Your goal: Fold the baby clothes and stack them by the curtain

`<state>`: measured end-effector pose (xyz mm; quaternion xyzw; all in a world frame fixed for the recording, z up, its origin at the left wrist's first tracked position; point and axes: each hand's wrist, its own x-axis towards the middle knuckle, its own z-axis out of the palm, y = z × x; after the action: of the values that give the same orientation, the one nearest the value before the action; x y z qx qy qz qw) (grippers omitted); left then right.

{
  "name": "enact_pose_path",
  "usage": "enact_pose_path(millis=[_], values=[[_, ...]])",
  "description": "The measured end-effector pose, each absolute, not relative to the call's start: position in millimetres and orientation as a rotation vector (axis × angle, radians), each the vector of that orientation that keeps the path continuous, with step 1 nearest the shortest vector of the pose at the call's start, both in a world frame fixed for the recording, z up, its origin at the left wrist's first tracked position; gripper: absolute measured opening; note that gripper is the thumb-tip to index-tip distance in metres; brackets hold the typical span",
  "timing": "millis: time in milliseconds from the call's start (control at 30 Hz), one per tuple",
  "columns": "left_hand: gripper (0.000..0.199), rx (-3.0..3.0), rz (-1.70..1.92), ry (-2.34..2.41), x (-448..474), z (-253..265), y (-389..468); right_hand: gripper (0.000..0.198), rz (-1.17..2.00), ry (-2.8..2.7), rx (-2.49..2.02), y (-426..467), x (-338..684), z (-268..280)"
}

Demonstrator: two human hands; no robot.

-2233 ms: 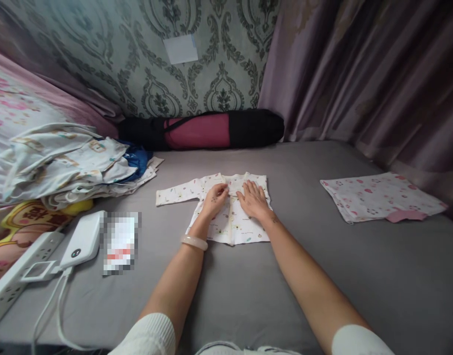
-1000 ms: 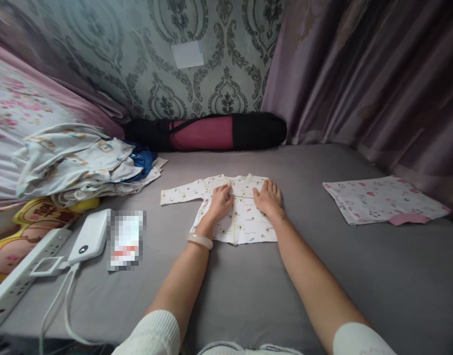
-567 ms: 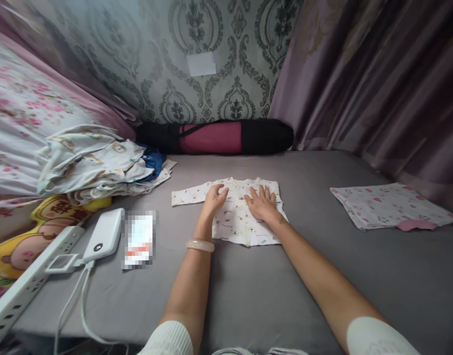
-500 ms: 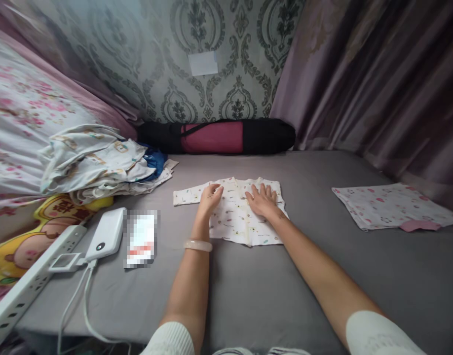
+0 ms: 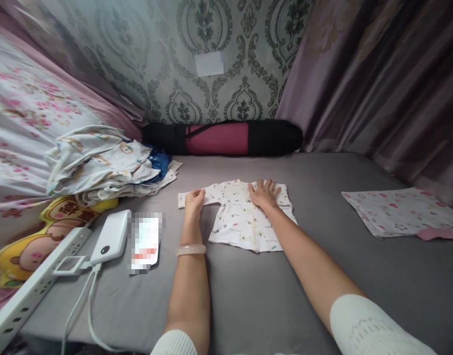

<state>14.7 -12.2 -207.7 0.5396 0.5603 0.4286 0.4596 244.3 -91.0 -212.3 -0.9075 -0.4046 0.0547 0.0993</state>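
Note:
A small white baby shirt (image 5: 236, 224) with a tiny scattered print lies flat on the grey sheet. Its left sleeve stretches out to the side, while the right one appears folded in over the body. My left hand (image 5: 194, 201), with a pale bangle (image 5: 191, 250) on the wrist, is closed at the outstretched sleeve near its cuff; the fingertips are partly hidden. On the upper right of the shirt my right hand (image 5: 264, 195) rests palm down, fingers spread.
A heap of clothes (image 5: 100, 158) is at the left. Nearer are a white power bank (image 5: 111, 235) with cables, a blurred-out phone-like item (image 5: 145, 241), a power strip (image 5: 26, 301) and a yellow cushion (image 5: 22, 254). A folded printed cloth (image 5: 400, 212) lies right; a long black-and-pink bag (image 5: 217, 138) lines the wall.
My left hand has moved left from the shirt's shoulder along the sleeve toward the cuff, and its fingers have closed. My right hand stays flat on the shirt. The view has shifted slightly.

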Motion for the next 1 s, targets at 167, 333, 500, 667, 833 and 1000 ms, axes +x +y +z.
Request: enact_pose_path(millis=[167,333,500,667,833,1000], values=[[0.029,1.431,1.027,1.539,8.3,-210.6,-8.5,0.073,0.055,-1.203,-2.690,-91.3,243.2,-219.2],[0.028,1.548,1.006,1.714,3.4,-200.6,-13.8,0.072,0.107,-1.215,-2.689,-91.4,245.2,-217.1],[0.030,1.652,0.953,1.813,2.0,-197.0,-19.4,0.062,0.256,-1.263,-2.586,-95.7,258.8,-210.6],[0.033,1.736,0.969,2.021,-1.9,-203.3,-18.4,0.043,0.164,-1.463,-2.436,-92.5,265.3,-202.1],[0.035,1.703,0.856,2.149,-5.9,-202.0,-20.7,0.042,0.135,-1.796,-2.295,-67.4,253.8,-193.1],[0.033,1.621,0.709,2.269,-9.8,-193.9,-23.4,0.046,0.145,-1.959,-2.223,-41.6,244.2,-192.6]])
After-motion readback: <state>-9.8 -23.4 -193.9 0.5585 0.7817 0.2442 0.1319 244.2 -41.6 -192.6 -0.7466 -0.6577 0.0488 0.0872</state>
